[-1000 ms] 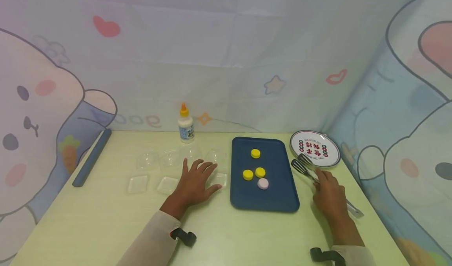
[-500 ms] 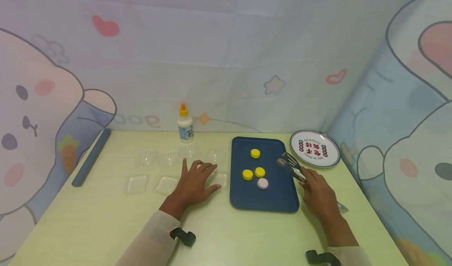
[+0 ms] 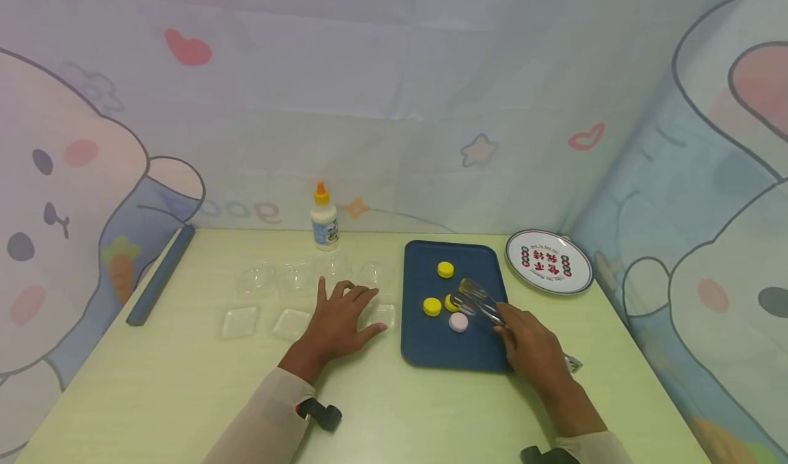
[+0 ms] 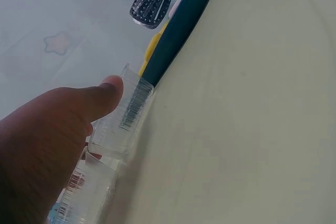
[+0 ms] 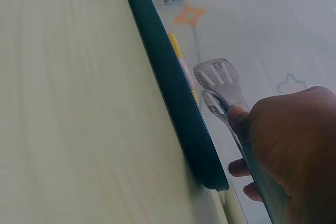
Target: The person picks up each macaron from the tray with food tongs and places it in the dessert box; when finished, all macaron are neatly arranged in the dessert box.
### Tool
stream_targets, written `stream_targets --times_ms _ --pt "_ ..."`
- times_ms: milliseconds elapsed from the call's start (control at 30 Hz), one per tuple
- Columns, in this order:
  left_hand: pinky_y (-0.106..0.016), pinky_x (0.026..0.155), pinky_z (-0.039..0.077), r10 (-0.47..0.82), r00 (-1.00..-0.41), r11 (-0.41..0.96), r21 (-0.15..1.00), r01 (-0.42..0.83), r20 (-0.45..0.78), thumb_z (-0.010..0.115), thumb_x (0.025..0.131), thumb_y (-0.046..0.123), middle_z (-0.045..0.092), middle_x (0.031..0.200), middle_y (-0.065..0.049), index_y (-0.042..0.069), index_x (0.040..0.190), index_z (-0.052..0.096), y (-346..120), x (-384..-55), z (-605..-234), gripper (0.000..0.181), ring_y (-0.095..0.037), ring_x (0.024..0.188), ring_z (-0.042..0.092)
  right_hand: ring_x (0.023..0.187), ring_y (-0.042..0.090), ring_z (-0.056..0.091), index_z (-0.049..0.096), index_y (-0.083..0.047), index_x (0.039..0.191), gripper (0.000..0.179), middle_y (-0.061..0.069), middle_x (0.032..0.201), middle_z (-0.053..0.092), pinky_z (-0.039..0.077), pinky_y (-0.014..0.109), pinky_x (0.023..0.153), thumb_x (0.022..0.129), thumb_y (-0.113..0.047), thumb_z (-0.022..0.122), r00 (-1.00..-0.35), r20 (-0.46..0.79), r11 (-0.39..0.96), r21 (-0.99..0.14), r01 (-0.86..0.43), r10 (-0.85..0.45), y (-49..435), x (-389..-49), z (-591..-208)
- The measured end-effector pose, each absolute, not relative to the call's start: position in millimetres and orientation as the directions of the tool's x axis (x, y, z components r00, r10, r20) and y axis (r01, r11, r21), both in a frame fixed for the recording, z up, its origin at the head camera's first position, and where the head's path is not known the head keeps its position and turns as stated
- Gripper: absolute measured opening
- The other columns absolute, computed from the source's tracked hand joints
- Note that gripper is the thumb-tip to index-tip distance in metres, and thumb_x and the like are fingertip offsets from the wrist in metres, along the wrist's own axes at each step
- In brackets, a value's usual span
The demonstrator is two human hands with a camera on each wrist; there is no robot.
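Metal tongs (image 5: 220,80) with slotted ends are gripped in my right hand (image 3: 532,348). Their tips hover over the blue tray (image 3: 425,348), above one yellow disc (image 3: 452,303) and partly covering it; whether they touch it I cannot tell. Two more yellow discs (image 3: 432,306) and a pale pink disc (image 3: 458,322) lie on the tray nearby. My left hand (image 3: 335,324) has its fingers spread over a small clear plastic box (image 4: 113,129), left of the tray. In the left wrist view the thumb is against that box's edge.
Several clear domed lids (image 3: 256,280) and flat clear trays (image 3: 240,321) lie to the left. A glue bottle (image 3: 324,223) stands at the back. A printed plate (image 3: 549,262) lies at the back right. A blue-grey bar (image 3: 161,276) runs along the left edge.
My right hand has carried the tongs leftward, from beside the plate to over the discs on the tray. The left hand has stayed in place.
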State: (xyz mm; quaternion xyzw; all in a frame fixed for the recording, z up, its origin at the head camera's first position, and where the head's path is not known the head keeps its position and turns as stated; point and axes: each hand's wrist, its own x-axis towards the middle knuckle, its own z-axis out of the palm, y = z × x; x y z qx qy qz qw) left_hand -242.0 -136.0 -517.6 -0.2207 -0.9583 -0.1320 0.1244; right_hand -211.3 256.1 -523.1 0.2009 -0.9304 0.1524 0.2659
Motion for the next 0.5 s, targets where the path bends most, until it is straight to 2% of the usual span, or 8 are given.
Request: stream_targets --times_ms 500 --pt "-0.087 0.125 0.017 0.386 -0.880 0.874 0.195 0.445 0.278 0.070 0.099 0.061 0.069 0.148 -0.004 0.022 0.156 0.060 -135.6 -242.2 -517.3 0.070 -0.036 0.143 0.055 0.107 0.037 0.077 0.071 0.000 0.140 0.049 0.019 0.134 0.077 0.064 0.054 0.083 0.094 -0.009 0.085 -0.806 0.510 0.870 -0.201 -0.451 -0.300 254.2 -213.6 -523.3"
